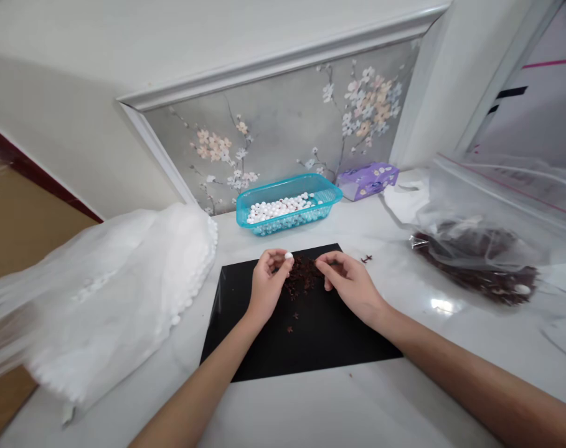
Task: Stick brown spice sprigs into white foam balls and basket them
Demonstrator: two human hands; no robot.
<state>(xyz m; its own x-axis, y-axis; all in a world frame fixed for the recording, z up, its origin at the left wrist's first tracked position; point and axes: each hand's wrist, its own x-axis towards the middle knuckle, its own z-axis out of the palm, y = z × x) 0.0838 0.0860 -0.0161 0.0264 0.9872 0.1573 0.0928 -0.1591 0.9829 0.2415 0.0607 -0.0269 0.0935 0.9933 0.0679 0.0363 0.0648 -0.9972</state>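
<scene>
Left hand [267, 280] pinches a small white round bead [289, 255] narrowly between thumb and fingertips; right hand [348, 280] curls narrowly, its hold indeterminate, just beside a dark-brown crumbled pile [302, 275] on a flat black mat [264, 351].

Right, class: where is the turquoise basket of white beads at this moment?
Head view: the turquoise plastic basket sits beyond the black mat, left of a purple tissue box.

Inspected: white marble bench [283, 410] carries a turquoise plastic basket [264, 225] of white beads [278, 210], a purple tissue box [367, 181], a clear zip bag [479, 205] of dark brown material [474, 280], and a bulging white translucent bag [114, 298]. Floral wall panel [283, 130] stands behind.
</scene>
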